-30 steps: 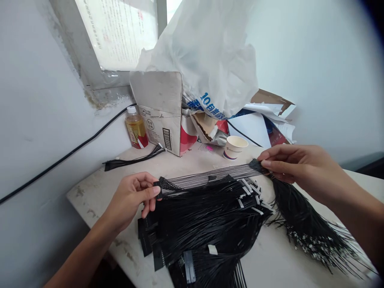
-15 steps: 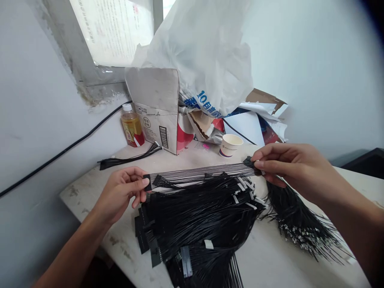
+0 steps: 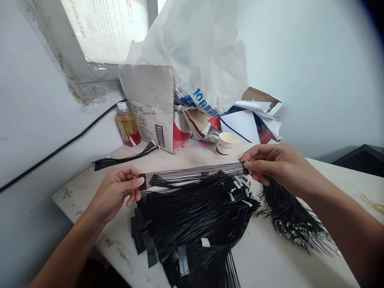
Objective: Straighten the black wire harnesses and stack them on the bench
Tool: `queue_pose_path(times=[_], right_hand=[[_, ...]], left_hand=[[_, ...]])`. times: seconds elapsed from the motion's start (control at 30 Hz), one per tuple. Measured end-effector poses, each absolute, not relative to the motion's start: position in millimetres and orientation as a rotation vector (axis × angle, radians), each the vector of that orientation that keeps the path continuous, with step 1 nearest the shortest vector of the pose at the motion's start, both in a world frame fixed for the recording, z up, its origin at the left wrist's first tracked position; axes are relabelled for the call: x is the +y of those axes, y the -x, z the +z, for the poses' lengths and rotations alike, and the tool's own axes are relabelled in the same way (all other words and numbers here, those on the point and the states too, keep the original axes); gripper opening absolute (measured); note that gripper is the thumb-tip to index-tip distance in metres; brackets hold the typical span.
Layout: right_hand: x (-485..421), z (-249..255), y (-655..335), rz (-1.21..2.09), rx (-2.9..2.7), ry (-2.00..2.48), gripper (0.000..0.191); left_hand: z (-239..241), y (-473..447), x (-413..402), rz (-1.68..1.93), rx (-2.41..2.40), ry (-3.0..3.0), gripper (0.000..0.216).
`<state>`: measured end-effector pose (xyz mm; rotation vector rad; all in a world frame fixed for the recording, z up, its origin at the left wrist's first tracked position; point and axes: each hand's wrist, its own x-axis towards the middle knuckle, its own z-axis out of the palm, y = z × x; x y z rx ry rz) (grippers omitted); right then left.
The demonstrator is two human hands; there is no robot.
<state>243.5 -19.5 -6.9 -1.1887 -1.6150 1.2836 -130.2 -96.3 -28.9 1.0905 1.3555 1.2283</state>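
Between my hands a black wire harness (image 3: 195,169) is stretched out, its thin wires running side by side. My left hand (image 3: 121,187) pinches the flat black connector (image 3: 143,181) at one end. With thumb and fingers closed, my right hand (image 3: 270,164) grips the other end, which those fingers partly hide. Just below lies a big pile of similar black wire harnesses (image 3: 198,216), with black connectors on the left and white tags toward the right. Under my right forearm rests a bundle of black wires (image 3: 288,208) with pale tips.
Behind the harnesses stand a paper cup (image 3: 227,143), a cardboard box (image 3: 150,108) with a white plastic bag (image 3: 198,60), and a bottle (image 3: 127,126). A small wire bundle (image 3: 126,157) lies at the back left. The table's left edge (image 3: 90,240) runs past my left forearm.
The whole view has shifted slightly left. My right hand has come a little closer to my left along the harness; both keep hold of it.
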Motion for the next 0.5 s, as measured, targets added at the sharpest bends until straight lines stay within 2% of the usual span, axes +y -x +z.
queue_pose_path(times=[0.3, 0.5], right_hand=[[-13.5, -10.0, -246.0, 1.351, -1.608, 1.118, 0.025], [-11.0, -12.8, -247.2, 1.378, -1.61, 1.137, 0.026]], left_hand=[[-31.6, 140.1, -97.7, 1.138, 1.378, -1.214, 0.029], [-30.5, 137.9, -98.3, 1.134, 1.408, -1.231, 0.03]])
